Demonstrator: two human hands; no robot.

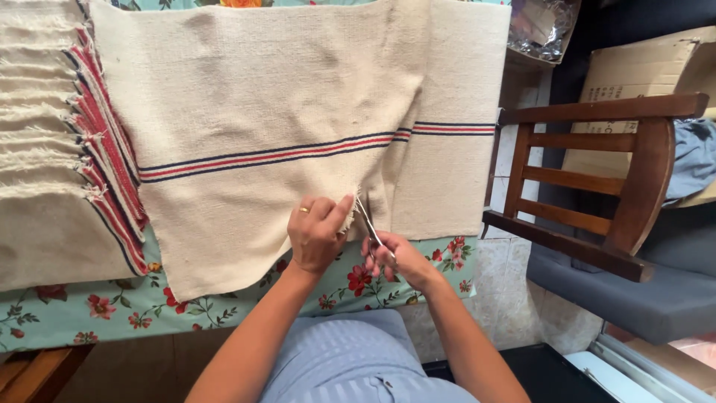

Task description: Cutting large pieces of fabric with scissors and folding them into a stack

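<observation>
A cream woven cloth (253, 97) with a red and dark blue stripe lies spread on the table. My left hand (317, 233), a ring on one finger, pinches the cloth's frayed near edge between thumb and fingers. My right hand (399, 257) holds small metal scissors (368, 220) with the blades pointing up at that pinched edge, right beside my left fingertips. A second cream cloth (455, 89) with the same stripe lies under the first, to the right.
A stack of folded cream cloths (52, 134) with fringed red-striped ends sits at the left. A floral tablecloth (97, 310) covers the table. A wooden chair (597, 179) stands at the right, cardboard (641, 67) behind it.
</observation>
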